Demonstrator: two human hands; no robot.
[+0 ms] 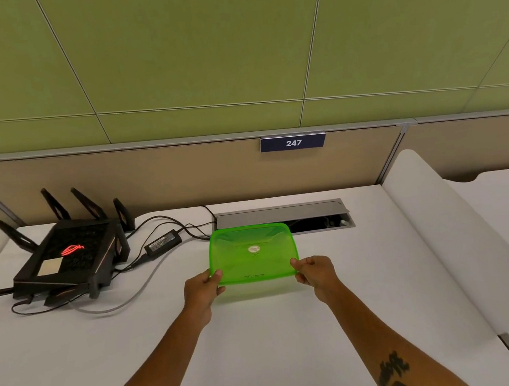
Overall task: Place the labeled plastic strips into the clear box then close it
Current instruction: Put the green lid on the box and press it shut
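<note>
Head view: green lid (252, 253) is being pinched at its near corners by left hand (201, 289) and right hand (316, 275) fingers, its long axis spanning between them.

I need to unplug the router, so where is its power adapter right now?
The power adapter lies on the white desk, left of centre, between the black router and the green lid.

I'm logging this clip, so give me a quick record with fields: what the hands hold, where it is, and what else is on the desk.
held: green lid, translucent, round white sticker on top
left hand: fingers pinch the lid's near left corner
right hand: fingers pinch the lid's near right corner
position: over the white desk, before the open cable tray
box, strips: not visible
other: black router, power brick, sign 247
</note>
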